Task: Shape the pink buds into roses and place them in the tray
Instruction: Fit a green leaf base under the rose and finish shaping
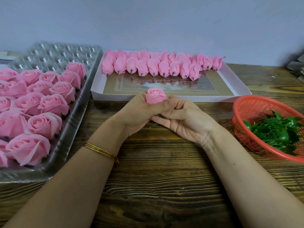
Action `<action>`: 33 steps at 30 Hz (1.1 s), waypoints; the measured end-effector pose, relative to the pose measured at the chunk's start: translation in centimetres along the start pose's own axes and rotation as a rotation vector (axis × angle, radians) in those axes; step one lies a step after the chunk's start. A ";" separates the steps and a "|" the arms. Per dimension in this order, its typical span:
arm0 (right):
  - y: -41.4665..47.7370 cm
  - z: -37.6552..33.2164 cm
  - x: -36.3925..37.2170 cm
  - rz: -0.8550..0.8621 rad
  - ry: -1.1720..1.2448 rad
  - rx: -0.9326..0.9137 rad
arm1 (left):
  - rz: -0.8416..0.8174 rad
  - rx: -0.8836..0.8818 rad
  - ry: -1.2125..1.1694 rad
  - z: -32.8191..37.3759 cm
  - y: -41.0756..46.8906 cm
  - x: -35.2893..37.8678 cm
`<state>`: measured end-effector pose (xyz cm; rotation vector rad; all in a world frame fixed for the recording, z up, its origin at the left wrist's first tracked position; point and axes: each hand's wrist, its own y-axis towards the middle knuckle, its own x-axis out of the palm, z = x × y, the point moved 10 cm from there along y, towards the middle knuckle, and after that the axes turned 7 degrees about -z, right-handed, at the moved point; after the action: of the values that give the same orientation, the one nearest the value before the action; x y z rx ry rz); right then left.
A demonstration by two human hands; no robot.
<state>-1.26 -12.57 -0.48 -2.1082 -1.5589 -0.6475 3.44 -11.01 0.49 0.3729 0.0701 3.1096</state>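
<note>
Pink buds (153,66), closed and lying on their sides with dark stubs pointing forward, are lining the far end of a white box (236,84). One half-opened bud (155,95) is sitting upright, gripped by the left hand (139,112). Finished roses (37,102) are sitting face-up in the near cells of the clear plastic tray (65,145).

text: none legible | labels: none | numbers: none

Small handcraft assembly bench. Evidence: wooden table (164,178) against a plain wall (148,22); moulded tray (65,53) of finished roses (43,123) at left edge, white box (115,97) of pink buds (153,66) at rear, red basket (256,106) of green leaf parts (276,130) at right edge.
</note>
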 end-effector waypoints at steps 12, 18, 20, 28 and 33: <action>-0.5 -0.9 -3.1 0.281 -0.152 -0.044 | 0.230 0.123 0.194 0.4 0.1 -2.4; -2.1 -4.3 -4.8 0.551 -0.397 -0.255 | 0.277 0.226 0.330 2.2 -0.4 -2.0; -2.4 -5.0 -4.5 0.545 -0.410 -0.335 | 0.292 0.202 0.379 2.0 -0.3 -2.0; -1.9 -5.1 -1.8 0.391 -0.426 -0.437 | 0.166 0.184 0.440 1.6 0.3 0.3; -1.6 -4.5 -0.8 0.352 -0.477 -0.410 | 0.144 0.185 0.502 1.5 0.5 0.4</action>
<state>-3.53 -15.39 2.78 -2.9271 -1.2893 -0.3752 3.38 -11.46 2.06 -0.4294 0.3473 3.2606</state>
